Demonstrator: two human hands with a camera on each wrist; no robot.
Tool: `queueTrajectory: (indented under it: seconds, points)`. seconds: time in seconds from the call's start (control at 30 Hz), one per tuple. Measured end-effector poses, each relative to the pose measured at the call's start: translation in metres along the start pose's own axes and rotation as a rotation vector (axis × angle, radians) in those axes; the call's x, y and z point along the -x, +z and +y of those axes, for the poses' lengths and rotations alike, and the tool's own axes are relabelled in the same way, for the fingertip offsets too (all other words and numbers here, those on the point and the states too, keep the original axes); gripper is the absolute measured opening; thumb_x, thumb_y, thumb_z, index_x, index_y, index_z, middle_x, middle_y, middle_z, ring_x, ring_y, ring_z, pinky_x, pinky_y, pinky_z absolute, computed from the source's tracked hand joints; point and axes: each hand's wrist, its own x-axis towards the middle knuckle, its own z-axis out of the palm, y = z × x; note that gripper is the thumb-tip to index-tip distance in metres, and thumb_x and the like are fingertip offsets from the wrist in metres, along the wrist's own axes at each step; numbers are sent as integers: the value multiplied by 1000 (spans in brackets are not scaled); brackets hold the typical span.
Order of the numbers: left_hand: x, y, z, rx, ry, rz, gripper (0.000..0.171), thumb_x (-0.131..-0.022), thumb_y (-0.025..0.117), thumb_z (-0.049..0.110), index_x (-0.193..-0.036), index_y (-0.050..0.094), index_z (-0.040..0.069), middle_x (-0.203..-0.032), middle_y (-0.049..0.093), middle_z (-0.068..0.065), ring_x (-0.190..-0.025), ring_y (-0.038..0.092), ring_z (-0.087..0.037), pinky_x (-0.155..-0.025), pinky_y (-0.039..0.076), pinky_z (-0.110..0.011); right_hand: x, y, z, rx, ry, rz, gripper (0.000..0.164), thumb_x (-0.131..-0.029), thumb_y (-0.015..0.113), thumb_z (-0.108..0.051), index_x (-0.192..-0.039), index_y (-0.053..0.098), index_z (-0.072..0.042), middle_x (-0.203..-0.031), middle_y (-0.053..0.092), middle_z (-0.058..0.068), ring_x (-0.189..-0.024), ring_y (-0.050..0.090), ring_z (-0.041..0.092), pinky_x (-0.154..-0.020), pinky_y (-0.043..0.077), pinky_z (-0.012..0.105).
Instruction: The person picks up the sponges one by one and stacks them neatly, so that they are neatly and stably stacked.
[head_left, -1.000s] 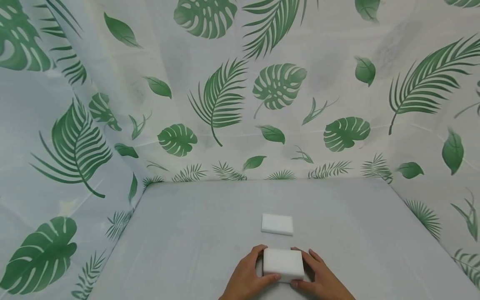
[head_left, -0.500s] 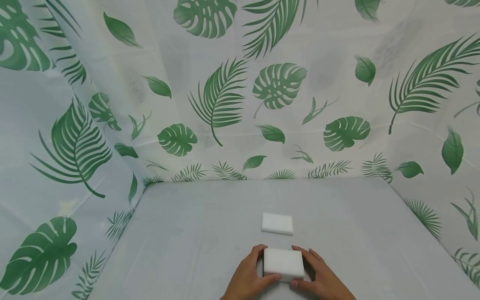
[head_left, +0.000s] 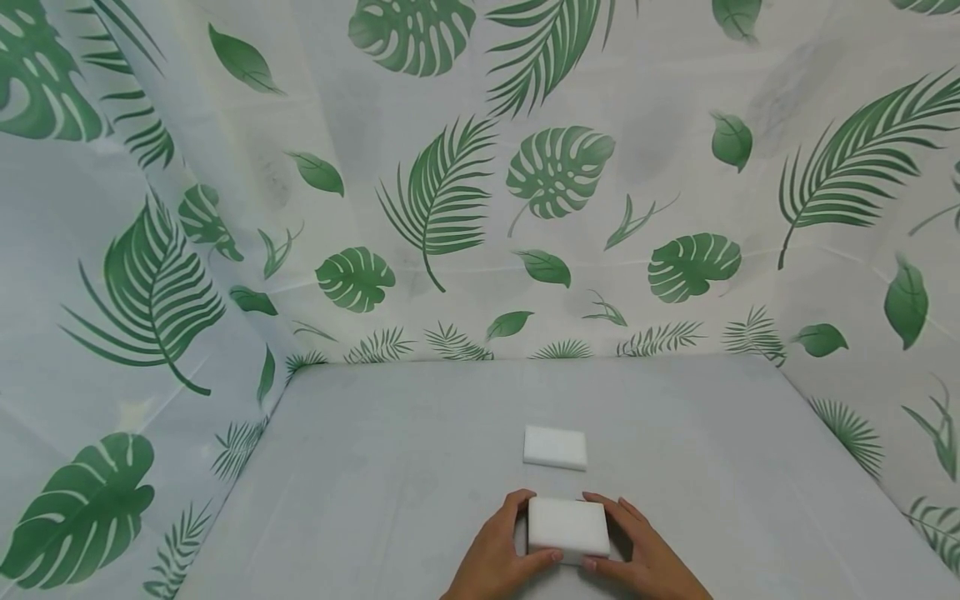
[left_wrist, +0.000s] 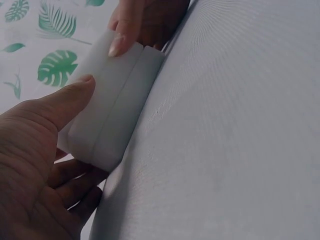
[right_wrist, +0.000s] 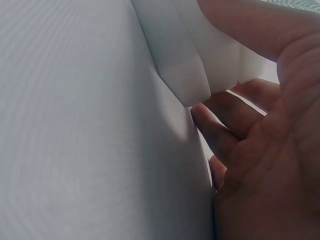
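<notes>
A stack of white sponge blocks [head_left: 568,527] sits on the grey table at the near side, gripped from both ends. My left hand [head_left: 495,546] holds its left end, thumb on the near face and fingers round behind. On the right end my right hand [head_left: 637,552] does the same, its thumb at the near corner. The left wrist view shows a seam between the lower block [left_wrist: 131,102] and the block above [left_wrist: 102,95]. In the right wrist view the lowest block [right_wrist: 175,55] rests on the cloth. The hands hide parts of both ends.
Just beyond the stack, a thin white sponge slab [head_left: 555,447] lies flat on the grey-covered table [head_left: 390,467]. White sheets with green leaf prints [head_left: 450,183] rise as walls at the back and both sides.
</notes>
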Motion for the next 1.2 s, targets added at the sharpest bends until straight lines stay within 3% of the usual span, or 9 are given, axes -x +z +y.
queueTrajectory:
  seconds: [0.9,1.2]
  points:
    - [-1,1,0,34,-44,-45,83,-94,81,52,-154,45,7,-144,61,-3,-124,58,-10,-107,50,-41,2,0,-5,1,45,-7,78,-86,90,-44,-151,59,-16,-148,54,19,-135,47,44,-99,47,69]
    - [0,-3,6,92,-146,-66,87,-95,77,59,-161,42,15,-150,57,-2,-128,55,-12,-111,47,-47,1,1,-3,8,69,-11,76,-86,90,-44,-150,59,-17,-150,53,20,-139,44,50,-98,47,71]
